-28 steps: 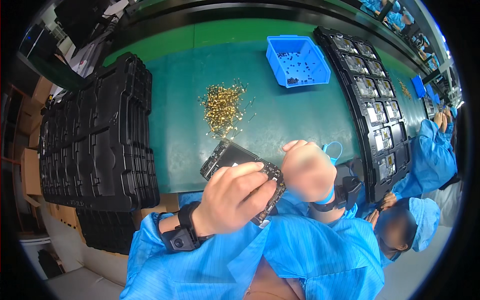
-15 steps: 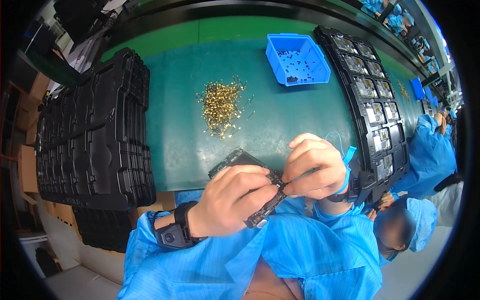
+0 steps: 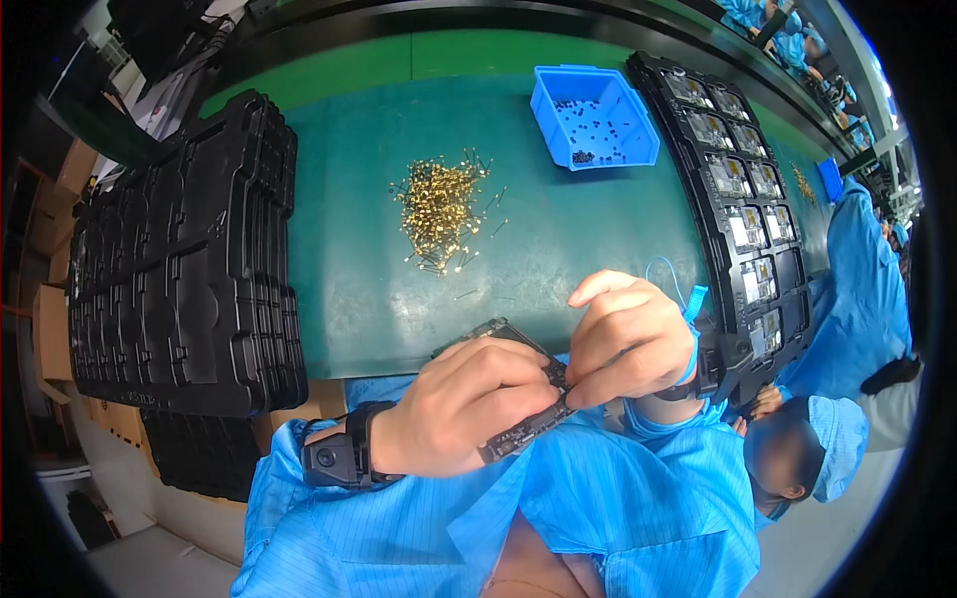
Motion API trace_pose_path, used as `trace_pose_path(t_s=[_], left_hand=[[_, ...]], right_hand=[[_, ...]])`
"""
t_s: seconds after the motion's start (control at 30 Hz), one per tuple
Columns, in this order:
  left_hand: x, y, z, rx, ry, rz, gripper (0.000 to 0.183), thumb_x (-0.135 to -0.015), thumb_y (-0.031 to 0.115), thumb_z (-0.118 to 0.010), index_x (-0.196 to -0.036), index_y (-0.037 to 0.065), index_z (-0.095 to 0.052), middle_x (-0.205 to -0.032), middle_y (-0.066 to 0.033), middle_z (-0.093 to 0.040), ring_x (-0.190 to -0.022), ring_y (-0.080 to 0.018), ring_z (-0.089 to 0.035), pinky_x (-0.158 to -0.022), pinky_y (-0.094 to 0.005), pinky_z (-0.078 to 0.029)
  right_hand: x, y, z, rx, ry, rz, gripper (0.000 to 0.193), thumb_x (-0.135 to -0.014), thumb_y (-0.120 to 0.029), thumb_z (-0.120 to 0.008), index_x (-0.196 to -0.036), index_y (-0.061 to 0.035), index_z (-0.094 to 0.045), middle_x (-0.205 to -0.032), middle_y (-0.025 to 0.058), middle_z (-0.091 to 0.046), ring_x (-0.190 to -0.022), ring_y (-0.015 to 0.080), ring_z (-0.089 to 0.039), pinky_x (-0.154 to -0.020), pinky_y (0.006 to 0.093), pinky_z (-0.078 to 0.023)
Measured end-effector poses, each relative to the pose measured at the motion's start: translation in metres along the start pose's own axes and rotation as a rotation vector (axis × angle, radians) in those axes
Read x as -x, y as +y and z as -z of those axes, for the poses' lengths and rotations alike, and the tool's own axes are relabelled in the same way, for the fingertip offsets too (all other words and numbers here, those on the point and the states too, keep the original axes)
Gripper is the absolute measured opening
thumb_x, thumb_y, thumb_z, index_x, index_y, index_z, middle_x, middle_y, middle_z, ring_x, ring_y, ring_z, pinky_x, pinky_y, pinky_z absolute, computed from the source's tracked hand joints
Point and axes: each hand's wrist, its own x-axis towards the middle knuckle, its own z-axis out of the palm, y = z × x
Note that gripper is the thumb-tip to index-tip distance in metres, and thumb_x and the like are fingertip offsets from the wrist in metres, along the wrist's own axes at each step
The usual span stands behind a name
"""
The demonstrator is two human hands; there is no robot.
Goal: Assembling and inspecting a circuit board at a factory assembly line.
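Left hand grip is clamped round a dark flat part, fingers over its top face, thumb side hidden underneath; part is held tilted, just above the near edge of the green worktop, close to the body. Right hand has fingertips pinched together at the part's right end. Can't tell if sth small sits between them; too tiny to see.

Judgement on doing this step well: keep the left hand as the steady clamp, no re-gripping, and let only the right fingertips move. Wrists near the chest give support, so fine work at the edge should stay controlled. Tilt the part twd the eyes so the spot under the right fingertips isn't covered by the left knuckles, which hide much of it atm.

Pile of small gold pins lies mid-worktop, well apart from both hands. Blue bin w/ tiny dark bits sits further back, to the right. Stack of black trays is at left; a long black tray w/ fitted units runs along the right, just beside the right wrist. Black band w/ a device sits on the left wrist, and a blue coiled strap on the right.
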Motion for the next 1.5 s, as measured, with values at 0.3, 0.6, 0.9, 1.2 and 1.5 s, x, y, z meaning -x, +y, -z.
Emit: trace_pose_path(t_s=[0.3, 0.6, 0.9, 1.2, 1.5], left_hand=[[0.001, -0.003, -0.002, -0.011, 0.020, -0.042, 0.026, -0.064, 0.002, -0.063, -0.089, 0.002, -0.056, -0.085, -0.0092, -0.054, -0.079, -0.0274, -0.058, -0.061, -0.0332, -0.047], [0.001, 0.000, 0.001, -0.136, -0.001, -0.119, 0.028, -0.063, 0.004, -0.062, -0.091, 0.003, -0.057, -0.085, -0.0079, -0.055, -0.081, -0.0253, -0.058, -0.060, -0.0307, -0.045], [0.000, 0.001, 0.002, -0.280, -0.063, -0.122, 0.025, -0.066, 0.007, -0.060, -0.091, 0.005, -0.057, -0.087, -0.0057, -0.054, -0.083, -0.0229, -0.057, -0.060, -0.0296, -0.044], [-0.001, 0.001, 0.002, -0.271, -0.054, -0.111, 0.025, -0.066, 0.007, -0.061, -0.090, 0.005, -0.057, -0.086, -0.0054, -0.054, -0.082, -0.0226, -0.057, -0.060, -0.0295, -0.044], [-0.001, -0.003, 0.004, -0.321, -0.077, -0.165, 0.023, -0.066, 0.007, -0.061, -0.089, 0.006, -0.058, -0.086, -0.0047, -0.054, -0.084, -0.0217, -0.056, -0.060, -0.0296, -0.044]], right_hand=[[-0.001, 0.005, 0.004, -0.051, -0.036, 0.033, 0.012, -0.078, -0.006, -0.055, -0.074, -0.0061, -0.066, -0.072, 0.0028, -0.062, -0.060, 0.0134, -0.055, -0.091, 0.0378, -0.035], [0.000, -0.003, 0.002, 0.021, 0.008, 0.078, 0.012, -0.077, -0.006, -0.053, -0.075, -0.0046, -0.065, -0.073, 0.0045, -0.062, -0.063, 0.0150, -0.057, -0.096, 0.0421, -0.030], [0.009, -0.003, 0.002, 0.059, 0.067, 0.035, 0.008, -0.073, -0.007, -0.058, -0.078, -0.0059, -0.065, -0.076, 0.0036, -0.062, -0.068, 0.0155, -0.060, -0.096, 0.0393, -0.030], [0.007, -0.003, 0.002, 0.085, 0.047, 0.043, 0.009, -0.074, -0.006, -0.056, -0.075, -0.0062, -0.065, -0.074, 0.0039, -0.062, -0.067, 0.0144, -0.059, -0.095, 0.0406, -0.031], [0.004, -0.003, 0.006, 0.137, -0.029, 0.082, 0.011, -0.073, -0.008, -0.055, -0.077, -0.0060, -0.064, -0.078, 0.0042, -0.061, -0.069, 0.0159, -0.059, -0.090, 0.0362, -0.036]])
